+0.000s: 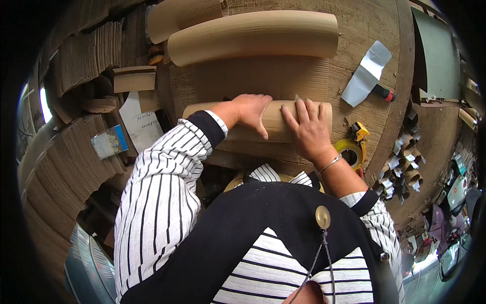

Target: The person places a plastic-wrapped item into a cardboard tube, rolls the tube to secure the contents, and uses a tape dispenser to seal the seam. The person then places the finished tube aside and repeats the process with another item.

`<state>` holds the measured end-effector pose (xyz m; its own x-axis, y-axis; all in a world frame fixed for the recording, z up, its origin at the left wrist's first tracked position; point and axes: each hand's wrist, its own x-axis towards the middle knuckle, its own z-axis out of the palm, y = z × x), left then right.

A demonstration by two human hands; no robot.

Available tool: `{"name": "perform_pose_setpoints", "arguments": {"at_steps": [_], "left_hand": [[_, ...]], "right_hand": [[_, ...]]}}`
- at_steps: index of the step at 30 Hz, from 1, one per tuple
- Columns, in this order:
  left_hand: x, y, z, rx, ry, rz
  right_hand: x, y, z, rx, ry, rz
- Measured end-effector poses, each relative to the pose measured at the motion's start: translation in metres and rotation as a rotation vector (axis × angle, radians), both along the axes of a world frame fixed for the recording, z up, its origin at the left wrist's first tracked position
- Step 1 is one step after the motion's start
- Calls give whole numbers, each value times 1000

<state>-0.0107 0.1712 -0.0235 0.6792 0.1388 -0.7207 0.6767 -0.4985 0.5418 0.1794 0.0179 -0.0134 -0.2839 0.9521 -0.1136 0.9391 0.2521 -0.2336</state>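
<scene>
A brown cardboard roll (279,117) lies crosswise on the wooden table in front of me. My left hand (248,114) spans its left-middle part, fingers over the far side and thumb stretched along the near side. Spread fingers of my right hand (310,126) lie flat on top of the roll's right part. A flat stretch of corrugated cardboard (263,76) reaches from behind this roll to a larger curled cardboard piece (253,38) farther away. The undersides of both hands are hidden.
Right of the roll lie a yellow tape dispenser (354,146), a white paper piece (367,73) and a tool's black-and-red handle (385,93). Stacked cardboard (71,167) fills the left side. Several small cardboard tubes (405,164) are heaped beyond the table's right edge.
</scene>
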Motion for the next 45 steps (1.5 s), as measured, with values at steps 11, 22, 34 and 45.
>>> {"name": "perform_pose_setpoints", "arguments": {"at_steps": [11,22,34,45], "left_hand": [[-11,-46,-1,127,-182,54],[-6,-19,-4,-8,-68,61],[-11,-36,-1,97,-124,94],[-14,-36,-11,107,-161,101]], "right_hand": [[-17,-60,-7,110,9,-97],[-18,-19,18,-73,27,-87],[22,80,-34,-886,261,64],[-33,49,18,-609,-24,126]]}}
